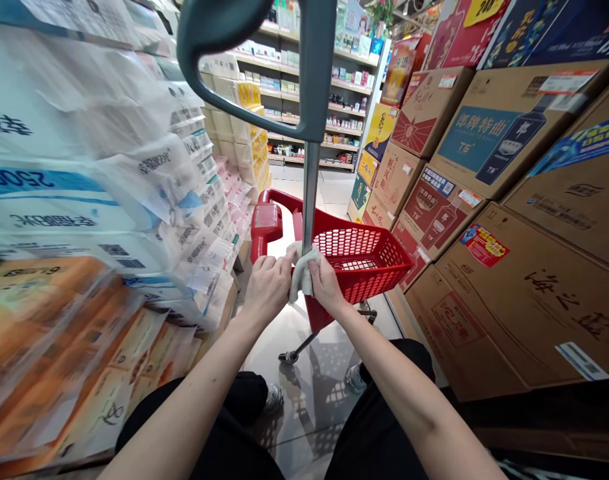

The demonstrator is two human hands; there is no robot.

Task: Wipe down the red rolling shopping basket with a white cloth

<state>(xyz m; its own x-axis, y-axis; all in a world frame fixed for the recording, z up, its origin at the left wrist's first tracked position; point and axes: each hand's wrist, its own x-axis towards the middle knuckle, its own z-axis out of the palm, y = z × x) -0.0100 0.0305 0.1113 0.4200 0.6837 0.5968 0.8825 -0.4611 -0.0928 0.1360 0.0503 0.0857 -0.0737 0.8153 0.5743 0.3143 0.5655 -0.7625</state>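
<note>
A light grey-white cloth point(303, 275) is wrapped around a metal pole point(311, 193). My left hand point(267, 288) is closed on the cloth at the pole's left side. On the right side, my right hand point(327, 285) pinches the cloth's other end. At its top the pole runs into a dark grey plastic handle point(317, 73) with a looped grip, close to the camera. Just beyond my hands stands a red plastic shopping cart point(384, 257) with a perforated basket. Its red handle part point(266, 223) is near my left hand.
Stacked packs of wrapped tissue paper point(74, 193) rise on the left, with orange packs point(49, 333) lower down. Printed cardboard cartons point(499, 133) are piled on the right. Goods shelves point(344, 100) stand at the back. A cart caster point(288, 357) rests on the tiled floor point(304, 427).
</note>
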